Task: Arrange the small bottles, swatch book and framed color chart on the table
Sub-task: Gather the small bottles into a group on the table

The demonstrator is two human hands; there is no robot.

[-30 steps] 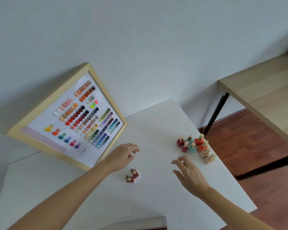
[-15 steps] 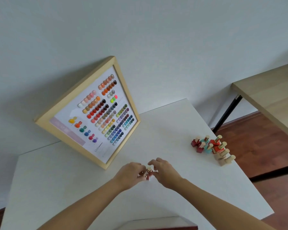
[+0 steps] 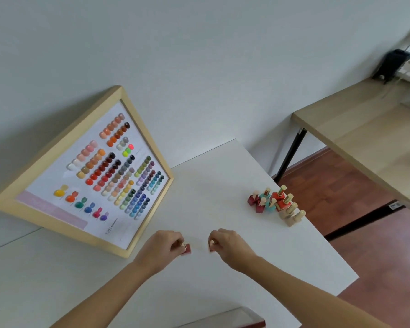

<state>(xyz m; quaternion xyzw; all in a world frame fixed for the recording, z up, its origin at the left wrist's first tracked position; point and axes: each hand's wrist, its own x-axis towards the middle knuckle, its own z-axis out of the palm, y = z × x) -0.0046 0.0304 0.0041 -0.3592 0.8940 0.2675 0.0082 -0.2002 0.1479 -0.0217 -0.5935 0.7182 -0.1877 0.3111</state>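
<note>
The wood-framed color chart (image 3: pixel 85 172) leans against the wall at the back left of the white table (image 3: pixel 213 185). My left hand (image 3: pixel 162 245) pinches a small dark red bottle (image 3: pixel 187 249) by its gold cap. My right hand (image 3: pixel 226 243) grips a second small red bottle (image 3: pixel 211 247), mostly hidden by my fingers. The two bottles are a short gap apart near the table's middle. A cluster of several small bottles (image 3: pixel 276 204), red, teal and beige with gold caps, stands near the right edge. No swatch book is recognisable.
A light wooden table (image 3: pixel 365 129) with black legs stands to the right across a strip of red-brown floor (image 3: pixel 341 185). A dark object (image 3: pixel 392 63) sits at its far end. A flat item with a red edge (image 3: pixel 234 321) shows at the bottom.
One second ago both hands were empty above two bottles standing together. They closed on the pair, and now each hand holds one bottle and the hands have drawn apart.
</note>
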